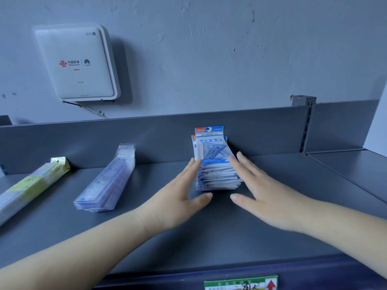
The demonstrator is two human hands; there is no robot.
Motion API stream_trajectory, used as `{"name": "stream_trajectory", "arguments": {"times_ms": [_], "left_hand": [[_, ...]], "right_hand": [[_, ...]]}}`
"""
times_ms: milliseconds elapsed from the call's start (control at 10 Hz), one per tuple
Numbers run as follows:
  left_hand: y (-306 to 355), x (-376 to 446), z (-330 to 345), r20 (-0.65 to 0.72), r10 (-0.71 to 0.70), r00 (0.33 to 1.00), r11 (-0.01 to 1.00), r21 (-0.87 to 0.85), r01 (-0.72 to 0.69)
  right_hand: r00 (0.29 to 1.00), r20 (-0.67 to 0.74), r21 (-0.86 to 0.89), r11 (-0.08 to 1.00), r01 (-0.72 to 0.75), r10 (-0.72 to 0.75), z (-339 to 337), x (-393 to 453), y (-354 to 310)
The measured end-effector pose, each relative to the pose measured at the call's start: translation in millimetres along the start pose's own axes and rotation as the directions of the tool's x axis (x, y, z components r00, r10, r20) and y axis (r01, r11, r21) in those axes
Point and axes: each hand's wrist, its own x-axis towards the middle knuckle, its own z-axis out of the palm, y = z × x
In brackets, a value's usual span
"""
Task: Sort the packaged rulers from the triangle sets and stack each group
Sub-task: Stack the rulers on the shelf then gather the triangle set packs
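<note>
A stack of blue-and-white triangle set packets leans against the back panel of the grey shelf. My left hand lies flat against the stack's left side with straight fingers. Flat against the stack's right side lies my right hand, its fingertips touching the packets. A pile of clear packaged rulers with blue print lies to the left, apart from both hands.
A bundle of yellow-green packaged rulers lies at the far left of the shelf. A white router hangs on the wall above. A shelf upright stands at the right. A green price label sits on the front edge.
</note>
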Motion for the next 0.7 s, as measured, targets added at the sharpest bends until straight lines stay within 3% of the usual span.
{"name": "stream_trajectory", "arguments": {"times_ms": [100, 400, 700], "left_hand": [[3.7, -6.1, 7.2, 0.05, 0.022, 0.999, 0.998, 0.061, -0.025], [5.3, -2.6, -1.5, -0.004, 0.051, 0.999, 0.996, 0.068, -0.051], [6.0, -8.8, -17.1, -0.085, 0.152, 0.985, 0.929, 0.352, -0.113]], "right_hand": [[0.999, 0.044, -0.1, 0.995, 0.001, 0.003, 9.6, -6.3, -0.8], [0.998, -0.023, -0.079, 0.995, -0.056, 0.054, 9.9, -5.8, -13.6], [0.96, -0.278, -0.205, 0.976, -0.065, 0.006, 6.3, -3.4, -27.6]]}}
